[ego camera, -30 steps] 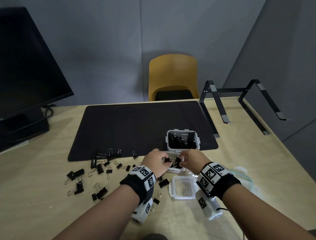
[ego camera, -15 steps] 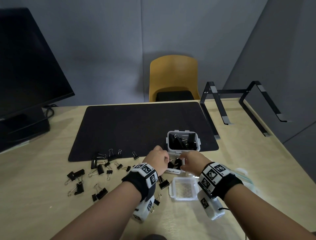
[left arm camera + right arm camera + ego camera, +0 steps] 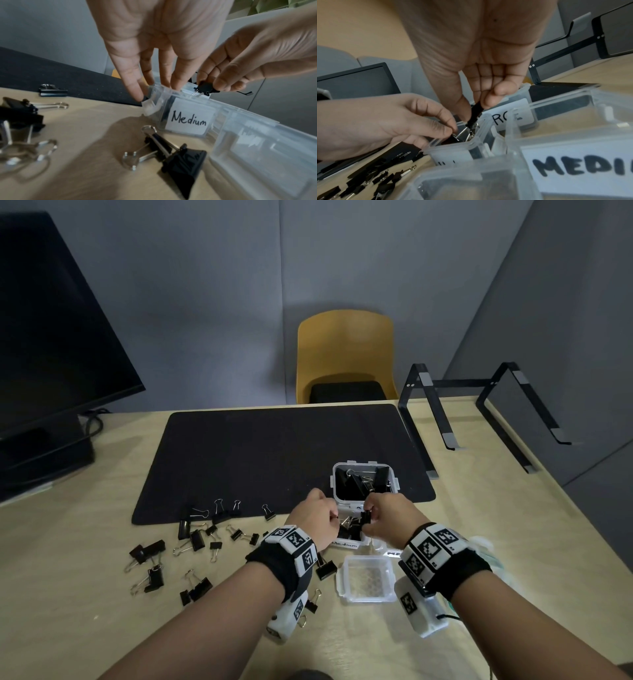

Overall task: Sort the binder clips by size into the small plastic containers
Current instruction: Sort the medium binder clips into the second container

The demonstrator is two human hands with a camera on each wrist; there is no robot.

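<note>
Both hands hover over the clear container labelled Medium point(image 3: 346, 544) point(image 3: 188, 120), which has black clips in it. My right hand point(image 3: 368, 517) point(image 3: 209, 83) point(image 3: 476, 108) pinches a small black binder clip point(image 3: 365, 516) point(image 3: 205, 88) point(image 3: 475, 113) just above its rim. My left hand point(image 3: 334, 520) point(image 3: 144, 94) point(image 3: 453, 130) reaches its fingertips into the container's near-left corner and pinches a clip point(image 3: 454, 138) there. The Large container point(image 3: 334, 484) point(image 3: 510, 117), behind on the mat, holds several big clips. An empty container point(image 3: 342, 580) stands in front.
Several loose black clips point(image 3: 191, 542) lie on the table to the left, one point(image 3: 325, 568) point(image 3: 180, 162) beside my left wrist. A second Medium label point(image 3: 573, 169) shows under my right wrist. Monitor point(image 3: 51, 354) at the left, black laptop stand point(image 3: 445, 419) at the right, black mat point(image 3: 274, 457) behind.
The hands have drawn slightly apart over the Medium container. My right hand has moved its clip a little up and to the right.
</note>
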